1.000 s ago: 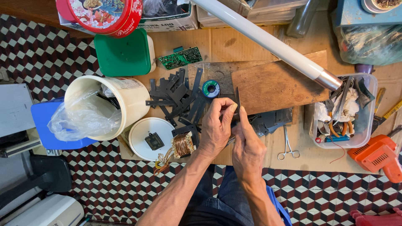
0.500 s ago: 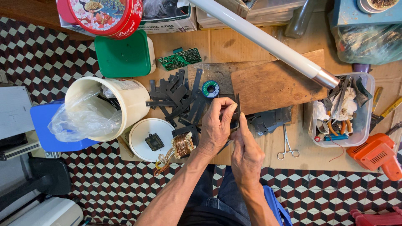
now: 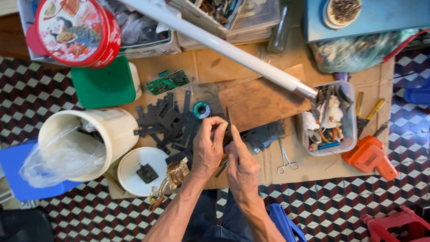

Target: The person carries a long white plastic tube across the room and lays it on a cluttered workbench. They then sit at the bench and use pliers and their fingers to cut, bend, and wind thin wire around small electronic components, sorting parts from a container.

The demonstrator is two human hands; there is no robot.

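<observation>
My left hand (image 3: 207,148) and my right hand (image 3: 242,168) meet over the cardboard mat, fingertips together. Between them a thin dark metal strip (image 3: 228,117) sticks up away from me. My right forefinger lies along it and my left fingers pinch a small dark metal piece at its base, mostly hidden by the fingers. A pile of similar dark flat strips (image 3: 168,122) lies just left of my left hand. A copper wire coil (image 3: 178,172) rests near my left wrist, next to a white round lid (image 3: 134,163) with a small dark part on it.
White bucket with a plastic bag (image 3: 89,139) at left. Green-lidded box (image 3: 103,84), circuit board (image 3: 168,82), teal solder spool (image 3: 201,110), wooden board (image 3: 262,101), long white tube (image 3: 224,45). At right, a clear tub of tools (image 3: 329,118), forceps (image 3: 285,159), an orange soldering gun (image 3: 369,157).
My hands stay in nearly the same spot; the fingers have shifted slightly around the dark piece, and the thin strip stands out more clearly above them.
</observation>
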